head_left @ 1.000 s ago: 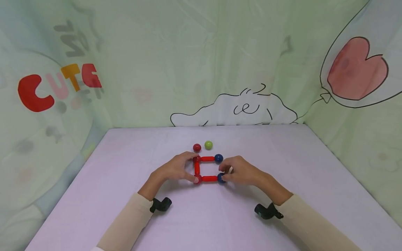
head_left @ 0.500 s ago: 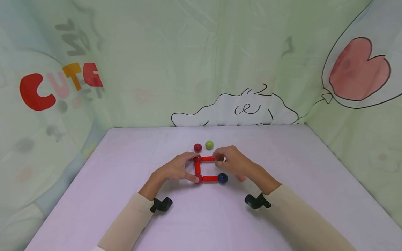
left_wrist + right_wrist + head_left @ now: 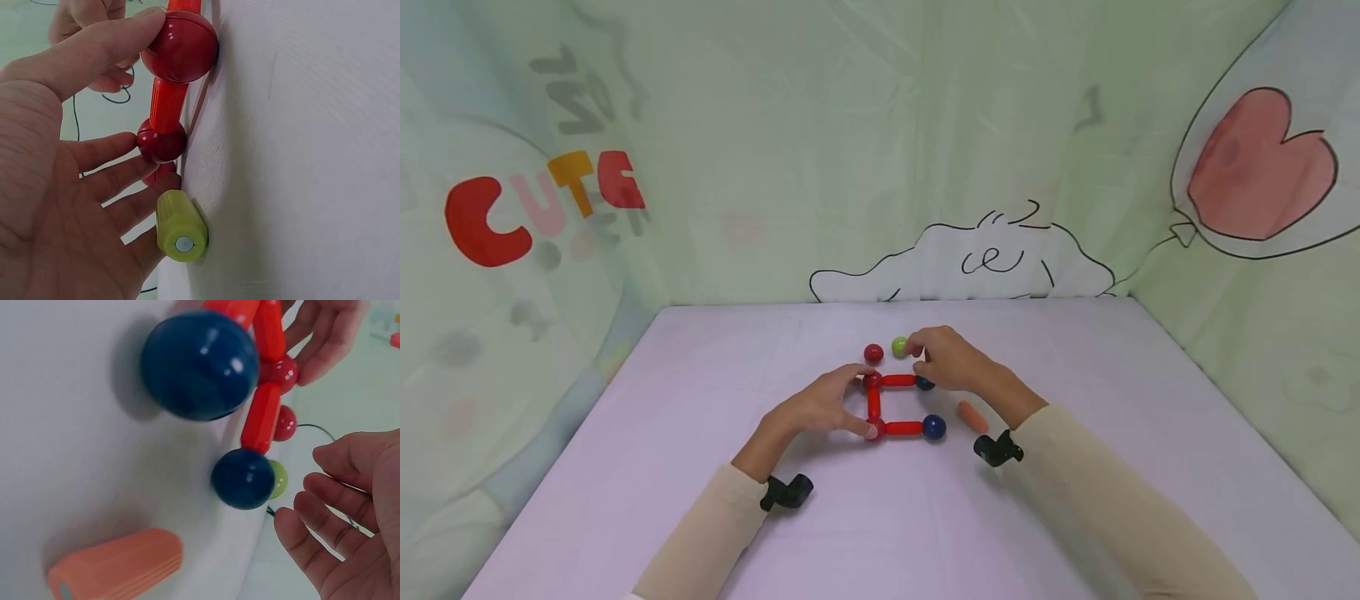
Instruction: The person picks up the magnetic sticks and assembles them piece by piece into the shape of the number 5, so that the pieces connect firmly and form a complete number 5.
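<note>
A frame of red rods (image 3: 899, 381) and balls lies on the lilac table (image 3: 700, 500), open on its right side. My left hand (image 3: 859, 403) steadies its left side: the thumb rests on the near red ball (image 3: 181, 47) and a fingertip touches the far red ball (image 3: 161, 140). A yellow-green rod (image 3: 181, 228) lies under that palm. Past the far blue ball (image 3: 244, 478), my right hand (image 3: 919, 354) is empty, its fingers (image 3: 337, 506) relaxed beside the green ball (image 3: 898, 346). Whether they touch it I cannot tell. The near blue ball (image 3: 934, 427) ends the front rod.
An orange rod (image 3: 972, 416) lies loose on the table to the right of the frame, under my right forearm. A loose red ball (image 3: 873, 352) sits left of the green one. Fabric walls with drawings close in the back and both sides.
My right hand has left the near blue ball, passed the far blue ball and reached the green ball. The orange rod now lies free on the table. My left hand has stayed put.
</note>
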### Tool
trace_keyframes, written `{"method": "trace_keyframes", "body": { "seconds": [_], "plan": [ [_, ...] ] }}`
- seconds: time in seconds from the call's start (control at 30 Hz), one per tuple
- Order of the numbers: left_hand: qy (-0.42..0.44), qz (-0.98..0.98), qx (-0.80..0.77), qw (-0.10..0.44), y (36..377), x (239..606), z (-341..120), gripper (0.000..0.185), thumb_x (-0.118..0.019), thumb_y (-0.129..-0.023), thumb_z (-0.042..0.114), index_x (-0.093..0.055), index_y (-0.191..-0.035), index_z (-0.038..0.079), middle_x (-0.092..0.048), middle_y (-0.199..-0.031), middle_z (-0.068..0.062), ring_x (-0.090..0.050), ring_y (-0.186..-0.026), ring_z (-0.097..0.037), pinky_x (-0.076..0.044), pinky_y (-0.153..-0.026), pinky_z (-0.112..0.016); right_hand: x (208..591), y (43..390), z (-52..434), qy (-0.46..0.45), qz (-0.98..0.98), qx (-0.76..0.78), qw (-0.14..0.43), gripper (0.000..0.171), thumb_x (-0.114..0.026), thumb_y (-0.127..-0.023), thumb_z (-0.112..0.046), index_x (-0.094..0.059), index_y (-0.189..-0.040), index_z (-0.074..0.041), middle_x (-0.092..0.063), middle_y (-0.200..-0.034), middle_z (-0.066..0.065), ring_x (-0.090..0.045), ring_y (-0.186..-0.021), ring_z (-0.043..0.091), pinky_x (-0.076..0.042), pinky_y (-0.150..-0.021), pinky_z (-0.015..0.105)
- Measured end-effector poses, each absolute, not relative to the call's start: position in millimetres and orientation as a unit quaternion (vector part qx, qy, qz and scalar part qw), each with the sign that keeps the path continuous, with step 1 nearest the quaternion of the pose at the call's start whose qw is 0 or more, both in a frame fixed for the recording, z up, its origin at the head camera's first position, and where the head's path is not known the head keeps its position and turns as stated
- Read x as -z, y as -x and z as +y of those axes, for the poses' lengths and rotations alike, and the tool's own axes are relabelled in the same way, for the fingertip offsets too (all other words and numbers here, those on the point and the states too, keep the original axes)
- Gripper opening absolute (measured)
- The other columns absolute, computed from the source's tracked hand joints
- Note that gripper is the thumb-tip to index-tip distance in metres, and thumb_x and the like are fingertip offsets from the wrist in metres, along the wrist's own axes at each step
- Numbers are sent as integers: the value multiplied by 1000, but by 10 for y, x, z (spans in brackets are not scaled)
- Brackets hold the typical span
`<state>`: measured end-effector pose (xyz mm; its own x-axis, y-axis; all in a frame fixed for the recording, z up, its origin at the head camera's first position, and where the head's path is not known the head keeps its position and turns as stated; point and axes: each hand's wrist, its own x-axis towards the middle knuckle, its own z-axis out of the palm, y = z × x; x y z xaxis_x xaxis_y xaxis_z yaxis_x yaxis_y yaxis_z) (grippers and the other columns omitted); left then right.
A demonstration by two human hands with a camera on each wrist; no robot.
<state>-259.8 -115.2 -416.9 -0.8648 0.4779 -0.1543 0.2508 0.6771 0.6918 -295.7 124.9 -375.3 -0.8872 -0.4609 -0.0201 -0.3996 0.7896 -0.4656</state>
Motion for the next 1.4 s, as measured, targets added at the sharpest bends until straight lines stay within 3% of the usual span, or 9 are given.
{"method": "trace_keyframes", "body": {
  "seconds": [0.23,0.63,1.2,1.4],
  "plan": [
    [-207,901,-340,172,2552,4209,-1108,94,-89,-75,38,-39,-154,22,-44,-151,-3,-42,-140,-25,-45,-108,-50,3871,3076,1250,204,947,235,77,32,-69,-95,-9,-66,-126,-6,-65,-112,10,-60,-95,23,-59,-79,31],
    [-221,906,-323,159,2572,4217,-1105,94,-89,-75,37,-41,-153,19,-46,-151,-3,-41,-141,-23,-45,-109,-48,3822,3222,1090,213,948,225,76,33,-66,-96,-10,-66,-129,-6,-66,-117,12,-61,-106,27,-56,-94,40],
    [-211,912,-314,159,2607,4196,-1109,96,-88,-75,38,-38,-155,21,-43,-154,-3,-38,-143,-23,-44,-110,-49,3758,3072,1511,203,950,224,79,29,-70,-93,-8,-67,-121,-3,-67,-104,10,-61,-93,25,-57,-78,33],
    [-210,911,-318,159,2600,4161,-1134,94,-88,-76,35,-38,-155,19,-43,-154,-3,-39,-143,-24,-42,-112,-49,3755,3018,1733,188,951,223,105,21,-72,-92,-10,-68,-111,-2,-65,-95,8,-58,-86,23,-54,-70,30]
  ]
}}
